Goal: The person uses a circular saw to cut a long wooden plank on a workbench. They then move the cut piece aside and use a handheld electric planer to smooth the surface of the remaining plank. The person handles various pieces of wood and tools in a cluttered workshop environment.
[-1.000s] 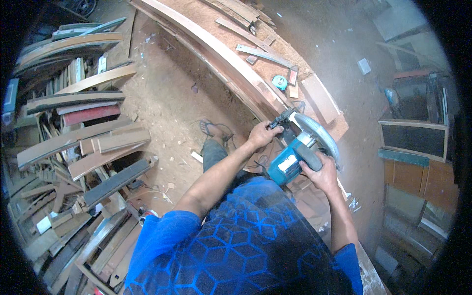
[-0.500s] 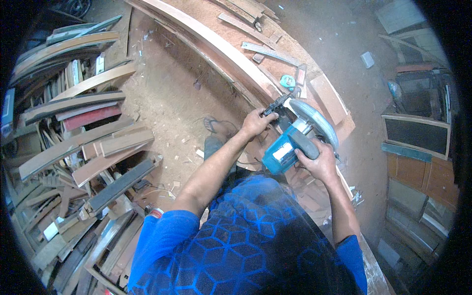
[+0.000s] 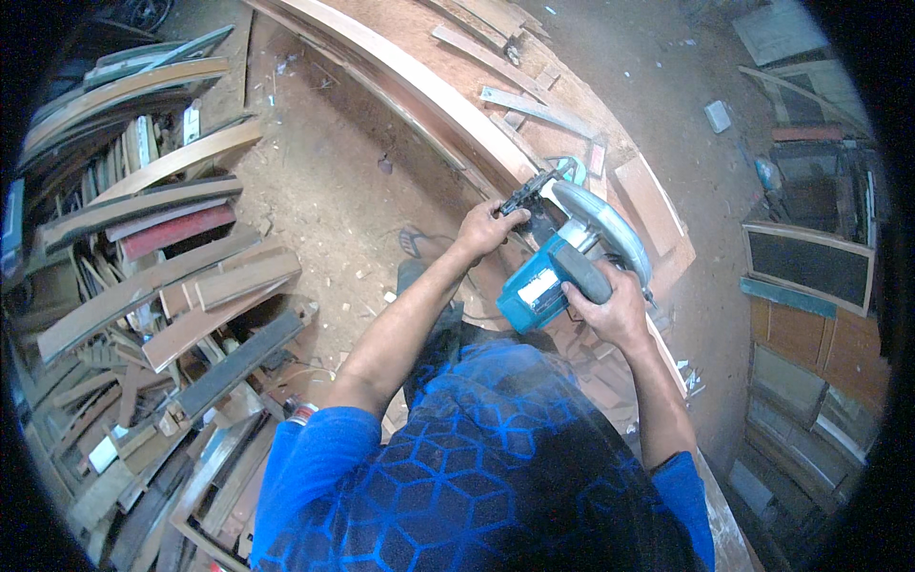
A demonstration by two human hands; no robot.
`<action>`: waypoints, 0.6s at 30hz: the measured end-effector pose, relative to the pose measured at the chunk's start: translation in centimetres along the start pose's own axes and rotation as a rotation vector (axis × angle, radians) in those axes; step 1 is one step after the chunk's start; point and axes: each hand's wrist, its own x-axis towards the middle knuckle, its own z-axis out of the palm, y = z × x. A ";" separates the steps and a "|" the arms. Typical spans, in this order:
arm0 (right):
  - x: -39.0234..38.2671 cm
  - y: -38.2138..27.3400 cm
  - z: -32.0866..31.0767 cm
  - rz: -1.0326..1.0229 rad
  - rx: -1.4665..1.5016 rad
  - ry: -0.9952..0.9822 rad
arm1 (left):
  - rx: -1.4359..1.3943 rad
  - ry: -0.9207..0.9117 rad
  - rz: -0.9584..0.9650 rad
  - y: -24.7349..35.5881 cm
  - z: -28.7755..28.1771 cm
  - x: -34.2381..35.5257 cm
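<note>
A teal circular saw [image 3: 519, 303] with a grey blade guard [image 3: 602, 217] stands over the near part of a long pale plank [image 3: 434, 93] on the workbench. My right hand [image 3: 618, 303] is wrapped round the saw's dark rear handle. On its left side, my left hand [image 3: 484, 231] grips the edge of the saw's black base and guide, thumb on top. The blade and the cut line are hidden under the guard and base. Just beyond the guard lies a teal tape measure [image 3: 572, 170], partly covered by the saw.
Sawdust, offcuts and a metal square [image 3: 538, 110] lie on the bench beyond the plank. A flat board [image 3: 650, 208] lies right of the saw. Stacked timber [image 3: 181, 276] fills the floor at left; framed panels [image 3: 808, 262] lean at right. My sandalled foot [image 3: 416, 242] stands beside the bench.
The saw and both hands have moved slightly forward and left along the plank. The guard and base now cover more of the tape measure.
</note>
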 end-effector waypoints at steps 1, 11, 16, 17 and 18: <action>0.3 -0.3 0.2 -0.003 0.000 0.010 | 0.026 -0.021 -0.012 0.3 -0.6 0.1; 3.6 -2.8 2.7 0.045 -0.056 0.084 | 0.182 -0.037 -0.043 1.7 -5.1 2.6; 5.0 -5.0 3.2 0.047 -0.089 0.095 | 0.233 -0.114 -0.081 2.9 -7.8 3.7; 5.3 -5.2 3.4 0.050 -0.093 0.097 | 0.235 -0.119 -0.074 3.1 -8.3 4.0; 5.8 -5.7 3.6 0.047 -0.096 0.098 | 0.238 -0.117 -0.066 3.0 -8.9 4.4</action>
